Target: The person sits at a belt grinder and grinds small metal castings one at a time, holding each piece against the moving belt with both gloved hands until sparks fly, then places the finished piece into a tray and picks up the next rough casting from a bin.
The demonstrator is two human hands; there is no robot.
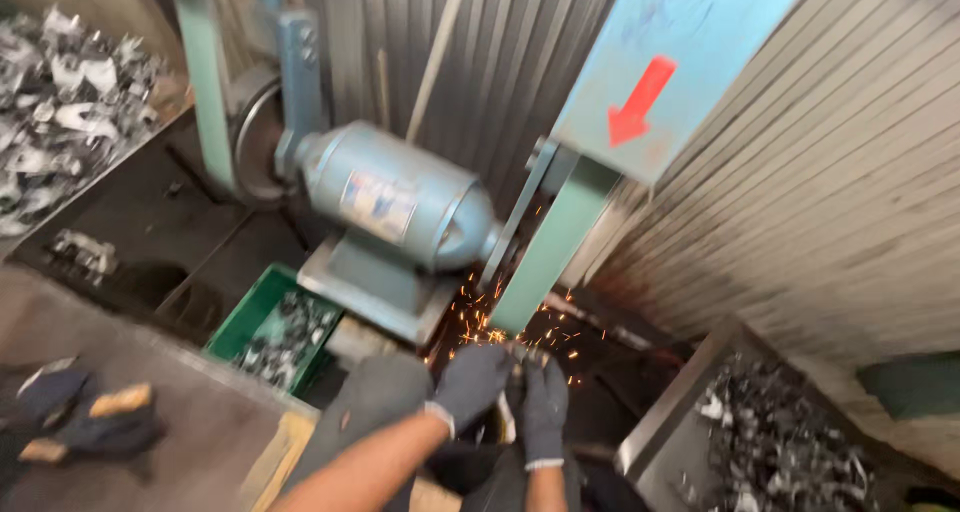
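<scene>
Both my hands wear dark grey gloves. My left hand and my right hand together pinch a small metal part and press it against the green sanding belt of a belt grinder. Orange sparks spray out to the left of the contact spot. The grey-blue motor drives the belt from the left, and a light blue guard with a red arrow covers the belt's upper run.
A green crate holding several metal parts sits below the motor. A metal bin of dark parts stands at lower right. A heap of shiny parts fills the upper left. Spare gloves lie lower left. Corrugated wall behind.
</scene>
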